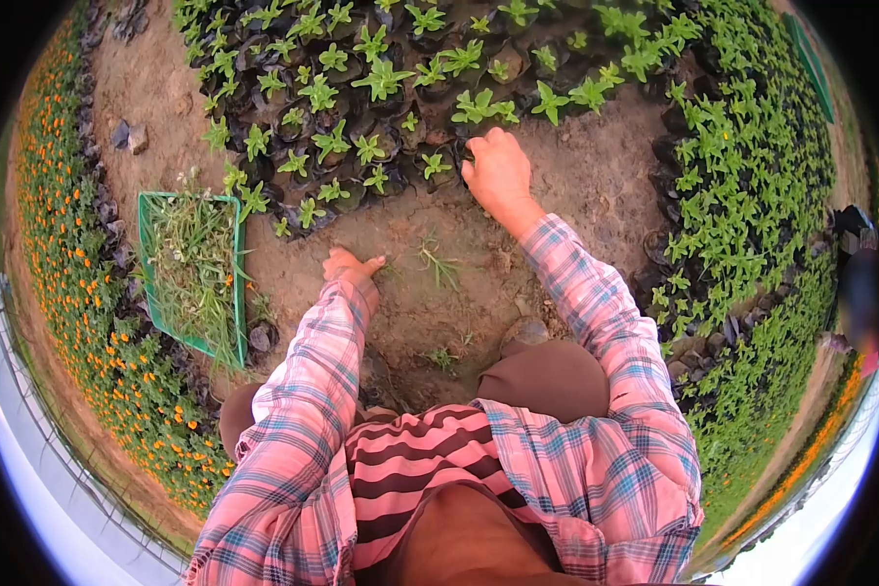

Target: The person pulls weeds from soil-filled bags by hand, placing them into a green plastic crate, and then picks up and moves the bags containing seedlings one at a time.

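Crouching on bare soil (576, 176), you have your left hand (352, 266) down on the ground. Its fingers are curled in together and the thumb points towards a loose tuft of grass (439, 259) lying just beside it; whether anything is pinched inside cannot be told. Your right hand (498, 171) reaches further out, to the near edge of a block of seedlings in black nursery bags (361, 107). Its fingertips are bent down and hidden at the last bag, next to a small seedling (435, 164), so you cannot tell whether that hand is closed on anything. To your left, well apart from both hands, a green tray (238, 283) sits on the soil, heaped with pulled grass and weeds. Beyond it runs a band of orange-flowered plants (68, 293), and two stones (127, 135) lie near the tray's far end. More bagged seedlings (752, 195) crowd your right side.
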Tool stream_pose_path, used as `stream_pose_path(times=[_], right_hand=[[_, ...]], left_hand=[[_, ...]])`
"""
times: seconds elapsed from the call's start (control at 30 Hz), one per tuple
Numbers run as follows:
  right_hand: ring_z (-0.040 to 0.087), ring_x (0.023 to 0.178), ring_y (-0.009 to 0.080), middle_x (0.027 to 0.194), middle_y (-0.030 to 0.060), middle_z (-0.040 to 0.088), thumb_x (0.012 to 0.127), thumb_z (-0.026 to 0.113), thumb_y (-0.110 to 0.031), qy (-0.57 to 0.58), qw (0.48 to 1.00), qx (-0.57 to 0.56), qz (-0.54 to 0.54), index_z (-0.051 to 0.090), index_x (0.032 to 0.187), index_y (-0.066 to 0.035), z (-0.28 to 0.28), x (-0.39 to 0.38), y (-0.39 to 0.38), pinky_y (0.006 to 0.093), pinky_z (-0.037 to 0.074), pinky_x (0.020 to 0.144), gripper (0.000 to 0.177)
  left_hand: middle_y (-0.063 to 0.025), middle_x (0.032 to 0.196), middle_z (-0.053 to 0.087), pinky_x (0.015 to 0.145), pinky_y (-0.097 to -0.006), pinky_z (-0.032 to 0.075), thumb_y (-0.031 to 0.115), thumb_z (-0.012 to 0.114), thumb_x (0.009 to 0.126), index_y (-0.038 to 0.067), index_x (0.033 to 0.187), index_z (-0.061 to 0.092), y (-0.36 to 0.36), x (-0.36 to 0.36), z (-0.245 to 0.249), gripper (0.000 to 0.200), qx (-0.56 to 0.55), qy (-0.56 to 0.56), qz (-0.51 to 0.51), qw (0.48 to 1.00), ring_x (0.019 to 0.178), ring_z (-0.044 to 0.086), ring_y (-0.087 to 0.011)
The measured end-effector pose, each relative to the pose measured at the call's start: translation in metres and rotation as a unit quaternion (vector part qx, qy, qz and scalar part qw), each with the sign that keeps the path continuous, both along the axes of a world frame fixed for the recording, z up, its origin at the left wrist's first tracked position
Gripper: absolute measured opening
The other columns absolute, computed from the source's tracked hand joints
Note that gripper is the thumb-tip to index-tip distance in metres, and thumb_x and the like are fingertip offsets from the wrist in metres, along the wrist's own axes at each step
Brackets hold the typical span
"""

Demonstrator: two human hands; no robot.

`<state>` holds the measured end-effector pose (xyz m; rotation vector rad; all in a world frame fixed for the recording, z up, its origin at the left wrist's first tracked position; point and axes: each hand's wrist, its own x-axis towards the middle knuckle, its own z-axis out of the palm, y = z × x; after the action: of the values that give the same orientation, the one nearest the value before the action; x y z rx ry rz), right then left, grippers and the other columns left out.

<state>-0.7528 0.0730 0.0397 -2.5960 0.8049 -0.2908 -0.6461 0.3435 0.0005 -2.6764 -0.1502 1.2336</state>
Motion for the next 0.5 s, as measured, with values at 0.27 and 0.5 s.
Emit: stream_pose_path(times=[0.27, 0.5], right_hand=[[0.056, 0.084, 0.0300, 0.083, 0.0108, 0.055, 0.067, 0.073, -0.017, 0.001, 1.000, -0.010, 0.011, 0.065, 0.082, -0.008, -0.006, 0.006, 0.005, 0.0414, 0.048, 0.070, 0.019], [0.056, 0.080, 0.0305, 0.079, 0.0087, 0.055, 0.066, 0.073, -0.015, -0.077, 0.996, -0.026, 0.026, 0.065, 0.076, -0.009, -0.022, 0.011, 0.006, 0.0414, 0.046, 0.067, 0.014]], left_hand=[[-0.0200, 0.129, 0.047, 0.093, -0.0434, 0.049, 0.057, 0.082, 0.059, 0.000, 0.129, 0.039, -0.003, -0.001, 0.005, 0.099, -0.008, -0.005, 0.002, 1.000, 0.117, 0.053, -0.0344], [-0.0190, 0.130, 0.047, 0.093, -0.0442, 0.049, 0.057, 0.082, 0.059, 0.002, 0.129, 0.039, -0.003, 0.000, 0.004, 0.099, -0.004, 0.004, 0.019, 1.000, 0.117, 0.052, -0.0344]])
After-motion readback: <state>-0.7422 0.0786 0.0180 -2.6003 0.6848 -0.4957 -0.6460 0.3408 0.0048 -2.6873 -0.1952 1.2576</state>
